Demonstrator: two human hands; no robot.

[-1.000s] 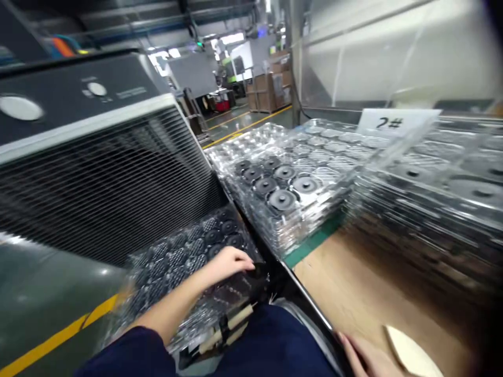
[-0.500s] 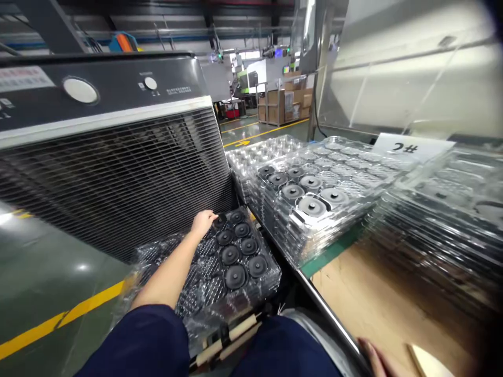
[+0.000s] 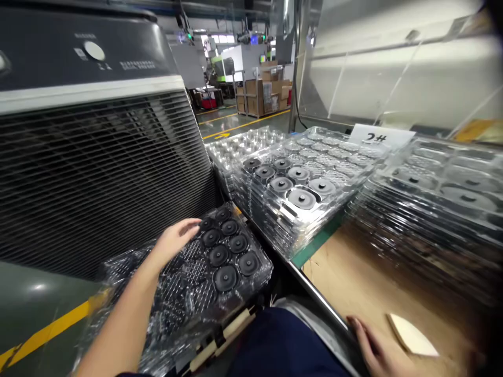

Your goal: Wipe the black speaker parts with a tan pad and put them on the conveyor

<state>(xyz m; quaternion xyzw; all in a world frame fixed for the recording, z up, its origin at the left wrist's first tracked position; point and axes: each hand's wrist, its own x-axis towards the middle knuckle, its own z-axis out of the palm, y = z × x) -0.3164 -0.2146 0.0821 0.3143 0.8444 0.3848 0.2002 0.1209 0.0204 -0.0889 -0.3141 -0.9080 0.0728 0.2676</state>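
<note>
My left hand [image 3: 177, 240] is over the lower clear plastic tray [image 3: 196, 299], its fingers apart and nothing held in them. Its fingertips lie just left of a black round part [image 3: 207, 224] seated in the tray; I cannot tell whether they touch it. Two rows of such parts, each with a small raised centre, fill the tray's right side, among them one near the front [image 3: 226, 278]. Low in the view, my right hand [image 3: 371, 348] rests on the wooden board [image 3: 346, 285] by the metal edge, fingers extended and holding nothing. A pale, curved flat piece [image 3: 413, 335] lies beside it.
A stack of clear trays [image 3: 302, 220] on the bench holds several grey-black parts in its top layer. More stacked trays [image 3: 432, 209] stand right, near a white "2#" sign [image 3: 381, 137]. A large grilled machine [image 3: 98, 173] borders the left. Cardboard boxes [image 3: 255, 97] stand behind.
My left hand has come away from a black part at the tray's back and opened its fingers. The view has turned right; my right hand now shows more fully.
</note>
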